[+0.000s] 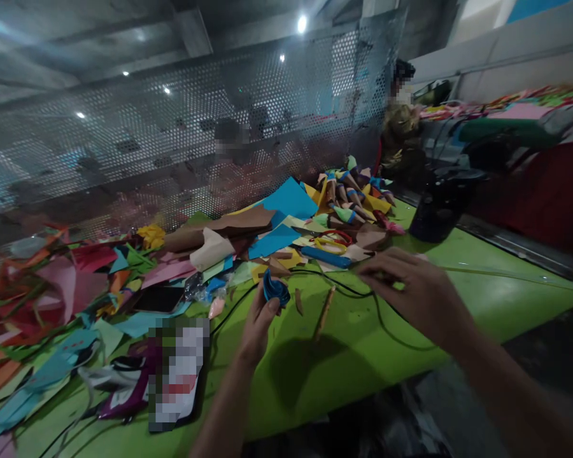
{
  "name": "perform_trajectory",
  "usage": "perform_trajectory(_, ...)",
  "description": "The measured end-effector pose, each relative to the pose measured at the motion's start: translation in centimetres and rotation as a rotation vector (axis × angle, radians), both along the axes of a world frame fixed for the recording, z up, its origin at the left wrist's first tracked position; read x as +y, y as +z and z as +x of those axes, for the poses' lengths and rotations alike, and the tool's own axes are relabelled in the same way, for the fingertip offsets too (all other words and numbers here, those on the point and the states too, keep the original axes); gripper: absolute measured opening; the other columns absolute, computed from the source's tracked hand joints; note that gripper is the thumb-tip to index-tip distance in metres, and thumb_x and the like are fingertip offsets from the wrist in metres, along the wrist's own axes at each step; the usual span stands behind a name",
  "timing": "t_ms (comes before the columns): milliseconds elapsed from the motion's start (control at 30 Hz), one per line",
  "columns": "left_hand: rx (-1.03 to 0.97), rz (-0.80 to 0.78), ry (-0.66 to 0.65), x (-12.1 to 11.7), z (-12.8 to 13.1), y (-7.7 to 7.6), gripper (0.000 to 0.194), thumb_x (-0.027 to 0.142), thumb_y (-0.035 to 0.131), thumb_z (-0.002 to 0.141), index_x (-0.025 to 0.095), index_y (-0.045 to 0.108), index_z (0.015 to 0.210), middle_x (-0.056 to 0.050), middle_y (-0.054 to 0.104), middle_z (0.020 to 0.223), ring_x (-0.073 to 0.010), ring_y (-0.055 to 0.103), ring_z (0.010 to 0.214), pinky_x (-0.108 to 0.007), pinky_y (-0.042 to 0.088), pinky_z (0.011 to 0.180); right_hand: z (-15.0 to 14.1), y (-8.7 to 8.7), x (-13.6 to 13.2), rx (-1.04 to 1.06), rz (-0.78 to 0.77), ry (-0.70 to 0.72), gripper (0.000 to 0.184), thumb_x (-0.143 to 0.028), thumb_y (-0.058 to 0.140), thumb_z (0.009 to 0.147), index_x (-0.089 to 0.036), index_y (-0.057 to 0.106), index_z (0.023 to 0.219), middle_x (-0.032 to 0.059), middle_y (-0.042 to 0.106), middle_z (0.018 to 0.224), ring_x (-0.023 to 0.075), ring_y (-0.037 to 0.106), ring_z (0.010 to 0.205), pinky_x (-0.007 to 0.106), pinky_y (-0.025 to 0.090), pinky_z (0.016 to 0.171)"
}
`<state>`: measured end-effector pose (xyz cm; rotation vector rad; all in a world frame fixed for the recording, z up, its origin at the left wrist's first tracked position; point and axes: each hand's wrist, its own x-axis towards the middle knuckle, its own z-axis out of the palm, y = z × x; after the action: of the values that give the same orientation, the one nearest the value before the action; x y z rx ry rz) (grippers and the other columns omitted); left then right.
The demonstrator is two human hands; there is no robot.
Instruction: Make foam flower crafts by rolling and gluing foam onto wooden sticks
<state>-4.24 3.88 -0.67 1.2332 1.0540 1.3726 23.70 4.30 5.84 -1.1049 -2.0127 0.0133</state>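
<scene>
My left hand (260,318) is closed around a curled blue piece (275,291), layered like a flower, of paper or thin foam. It is held up over the green table, between thumb and fingers. My right hand (401,283) hovers to the right, above a black cable (334,278). Its fingers stretch leftward, loosely bent, with a gap by the thumb; I see nothing held in them. Between the hands a thin brown stick (325,312) lies on the table beside a small brown scrap (298,301). A blue-handled tool (325,257) lies just beyond.
Coloured sheets and scraps (71,280) pile up at the left, around a dark phone (158,299). A purple device (134,381) lies near a blurred-out package (179,375). Cone-shaped pieces (348,197) heap at the back. A dark container (439,207) stands right; a person (402,133) sits beyond.
</scene>
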Motion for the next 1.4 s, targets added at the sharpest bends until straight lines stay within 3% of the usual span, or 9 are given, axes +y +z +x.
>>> perform_trajectory(133,0.017,0.011,-0.015,0.0,-0.1,-0.2,0.045,0.054,0.067,0.080,0.019,0.063,0.108,-0.005,0.064,0.096,-0.0157,0.051,0.075,-0.027,0.040,0.067,-5.5,0.9,-0.4,0.051,-0.013,0.295,0.007,-0.017,0.063,0.093,-0.020,0.070,0.092,0.0046,0.070,0.090,0.0176,0.067,0.084,0.027,0.051,0.074)
perform_trajectory(267,0.037,0.022,-0.036,-0.2,-0.2,-0.2,0.042,0.051,0.065,0.082,0.020,0.062,0.111,-0.002,0.061,0.091,-0.0153,0.049,0.075,-0.026,0.040,0.067,-8.4,0.3,0.0,0.021,-0.019,0.370,0.006,-0.015,0.065,0.092,-0.019,0.070,0.089,0.0040,0.069,0.086,0.0176,0.066,0.083,0.027,0.049,0.073)
perform_trajectory(567,0.068,0.036,-0.068,0.0,-0.1,0.4,0.044,0.053,0.065,0.082,0.020,0.063,0.111,0.000,0.056,0.084,-0.0144,0.044,0.071,-0.025,0.041,0.067,-9.4,-0.6,0.5,-0.140,0.138,0.281,0.011,-0.017,0.059,0.094,-0.018,0.069,0.093,0.0048,0.068,0.084,0.0187,0.063,0.076,0.030,0.043,0.068)
perform_trajectory(767,0.119,0.079,-0.104,-0.4,0.0,1.1,0.047,0.052,0.062,0.086,0.021,0.061,0.121,-0.004,0.062,0.097,-0.0186,0.052,0.084,-0.028,0.045,0.076,-9.5,-0.4,0.4,-0.215,0.218,0.261,0.011,-0.014,0.057,0.092,-0.017,0.068,0.092,0.0043,0.066,0.082,0.0188,0.060,0.073,0.032,0.039,0.065)
perform_trajectory(1233,0.056,0.034,-0.112,-0.1,-0.1,0.3,0.051,0.052,0.065,0.082,0.021,0.061,0.122,-0.005,0.066,0.101,-0.0198,0.057,0.086,-0.028,0.047,0.075,-9.6,-0.5,0.5,-0.351,0.201,0.203,0.006,-0.012,0.062,0.088,-0.018,0.064,0.089,0.0036,0.063,0.082,0.0189,0.056,0.068,0.033,0.029,0.057)
perform_trajectory(1400,0.059,0.003,-0.080,0.0,-0.2,-0.2,0.051,0.050,0.065,0.082,0.020,0.061,0.123,-0.005,0.066,0.100,-0.0162,0.052,0.076,-0.026,0.044,0.069,-9.5,-0.5,0.5,-0.381,0.199,0.199,0.005,-0.013,0.063,0.087,-0.018,0.063,0.088,0.0042,0.064,0.082,0.0189,0.056,0.067,0.034,0.027,0.055)
